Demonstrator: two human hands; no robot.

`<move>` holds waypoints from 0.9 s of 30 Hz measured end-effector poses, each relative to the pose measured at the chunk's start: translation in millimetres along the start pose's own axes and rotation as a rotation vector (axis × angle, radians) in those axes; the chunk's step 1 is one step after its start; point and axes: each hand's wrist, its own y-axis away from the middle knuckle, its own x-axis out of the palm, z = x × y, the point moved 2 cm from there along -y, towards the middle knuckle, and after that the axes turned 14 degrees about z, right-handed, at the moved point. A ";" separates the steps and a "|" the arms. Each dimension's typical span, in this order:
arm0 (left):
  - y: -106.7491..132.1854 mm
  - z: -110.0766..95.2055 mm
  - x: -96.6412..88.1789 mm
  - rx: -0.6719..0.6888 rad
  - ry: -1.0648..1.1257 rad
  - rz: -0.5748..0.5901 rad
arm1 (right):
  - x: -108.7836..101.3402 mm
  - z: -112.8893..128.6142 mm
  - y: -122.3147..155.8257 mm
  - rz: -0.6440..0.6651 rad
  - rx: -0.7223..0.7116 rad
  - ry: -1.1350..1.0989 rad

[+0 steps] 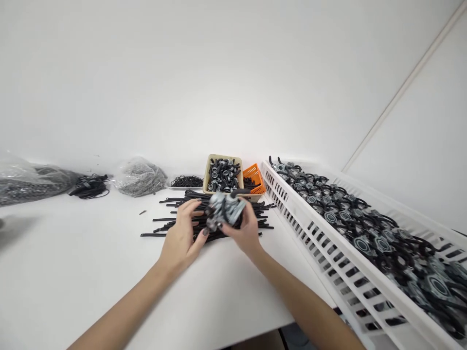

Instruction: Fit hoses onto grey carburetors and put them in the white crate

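The left hand (181,238) and right hand (242,228) grip a grey metal part with black fittings (224,210), perhaps a small carburettor, at centre frame, just above a heap of straight black rubber strips (166,224); a white slatted plastic crate (292,204) lies at right.

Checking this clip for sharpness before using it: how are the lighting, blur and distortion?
Head view: lighting is soft and even, with only a faint shadow on the white table at left; the grey metal part between the left hand and right hand looks slightly blurred; wide-angle distortion stretches the white slatted crate at right.
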 end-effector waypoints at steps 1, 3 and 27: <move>0.5 1.6 1.2 0.032 -0.069 0.021 | -9.4 6.3 -6.4 -0.097 -0.044 0.027; 1.4 3.3 4.1 0.077 -0.162 0.061 | -32.6 23.4 -23.6 -0.315 -0.122 0.126; -2.1 -12.3 2.6 0.490 -0.514 0.083 | -374.2 -28.6 -150.7 -0.252 0.899 1.144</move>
